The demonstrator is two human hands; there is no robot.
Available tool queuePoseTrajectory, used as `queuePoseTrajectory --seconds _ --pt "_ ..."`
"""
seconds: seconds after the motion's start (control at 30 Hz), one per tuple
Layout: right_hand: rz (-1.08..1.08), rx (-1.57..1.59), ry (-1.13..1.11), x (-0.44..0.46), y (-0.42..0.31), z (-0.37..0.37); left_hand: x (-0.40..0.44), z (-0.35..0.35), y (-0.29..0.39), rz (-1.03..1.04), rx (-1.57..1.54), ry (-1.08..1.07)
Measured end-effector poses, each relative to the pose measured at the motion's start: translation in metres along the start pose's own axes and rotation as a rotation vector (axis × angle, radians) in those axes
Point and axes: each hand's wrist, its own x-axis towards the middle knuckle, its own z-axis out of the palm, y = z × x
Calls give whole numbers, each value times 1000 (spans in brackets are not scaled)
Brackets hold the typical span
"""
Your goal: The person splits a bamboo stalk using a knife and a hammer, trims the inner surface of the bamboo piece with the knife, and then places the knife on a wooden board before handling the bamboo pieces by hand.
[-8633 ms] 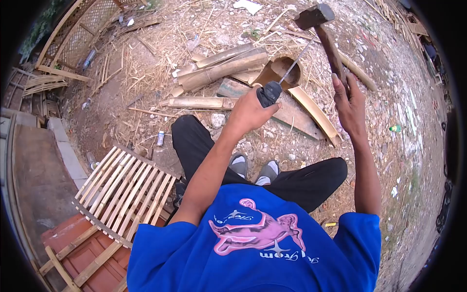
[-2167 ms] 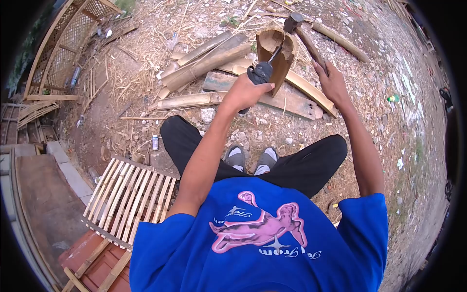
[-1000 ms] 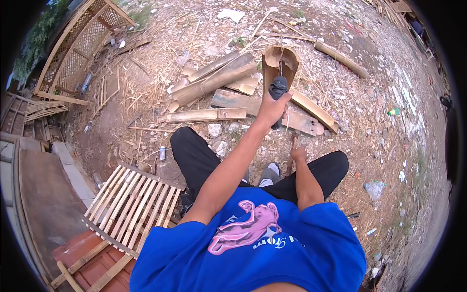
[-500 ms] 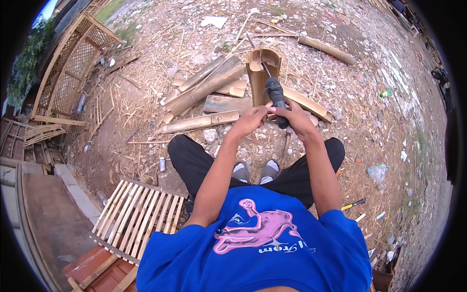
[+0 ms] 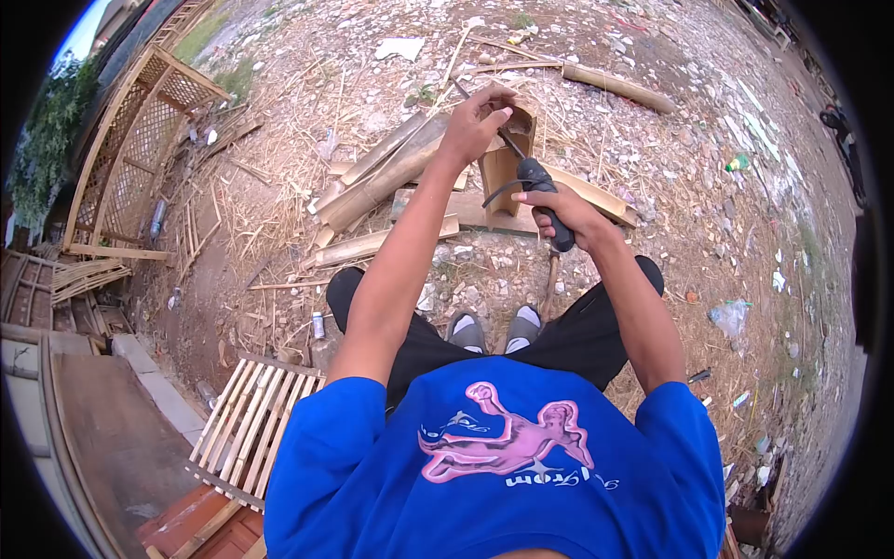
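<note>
A rod tool with a black wrapped handle is held in my right hand, its thin metal shaft slanting up and left across the top of an upright bamboo section. Over the shaft and beside the bamboo's upper rim is my left hand, fingers curved and thumb apart from them; whether it touches the shaft or the rim is unclear. A black strip hangs loose from the tool's handle. Below my right hand, the hammer's wooden handle shows near my feet; its head is not clearly visible.
Split bamboo pieces and a plank lie around the upright section. A bamboo pole rests farther off. At lower left is a slatted bamboo rack. A lattice frame stands at upper left, and a plastic bag lies at right.
The hammer has gone from my right hand to the ground. My right hand has taken the black handle, and my left hand has left it and moved up beside the bamboo rim.
</note>
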Motion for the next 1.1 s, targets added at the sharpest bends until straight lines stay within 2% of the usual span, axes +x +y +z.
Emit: queuePoseTrajectory --seconds 0.1,0.13,0.23,0.27,0.4,0.67,0.77,0.8,1.1 --pt "-59 -197 91 -1 7 5 -1 8 -21 75 -122 161" --pt "-73 -227 102 2 11 3 -5 6 -12 17 -117 110" --pt "-125 -229 90 8 18 -4 -11 -12 -1 -107 -388 -29" --pt "-155 -236 131 12 20 0 -12 -16 -6 -147 -534 -8" --pt "-184 -341 157 24 23 -3 -15 -10 -17 -72 -489 144" --pt "-272 -506 353 43 54 2 -19 -10 -20 -61 -473 156" --pt "-369 -567 397 47 64 10 -25 -12 -15 -88 -527 220" --pt "-465 -557 431 48 69 15 -26 -13 -17 -67 -492 233" --pt "-465 -556 477 56 93 31 -44 -17 -18 -59 -561 293"
